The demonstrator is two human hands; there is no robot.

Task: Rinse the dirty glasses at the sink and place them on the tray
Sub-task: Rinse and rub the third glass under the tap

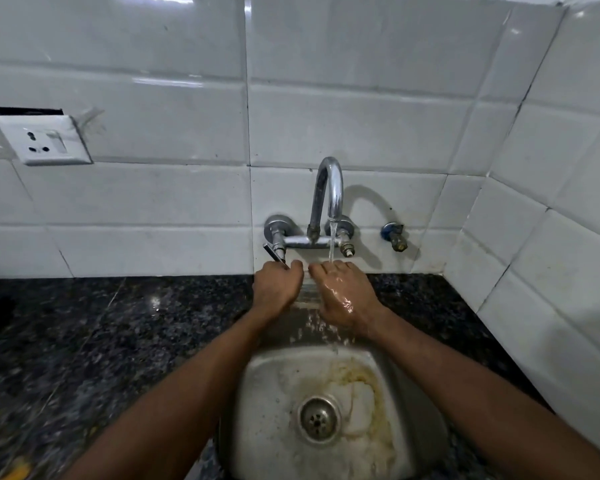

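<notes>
A clear ribbed glass is held over the back of the steel sink, between my two hands and partly hidden by them. My right hand grips the glass from the right; it is wet. Water runs from the chrome tap onto the fingers of that hand and splashes down into the basin. My left hand is just left of the glass, with its fingers curled around the tip of the tap lever. No tray is in view.
The sink basin has yellowish stains and a round drain. Dark speckled granite counter lies on both sides. White tiled walls close off the back and right. A wall socket sits at the left, and a small blue valve is right of the tap.
</notes>
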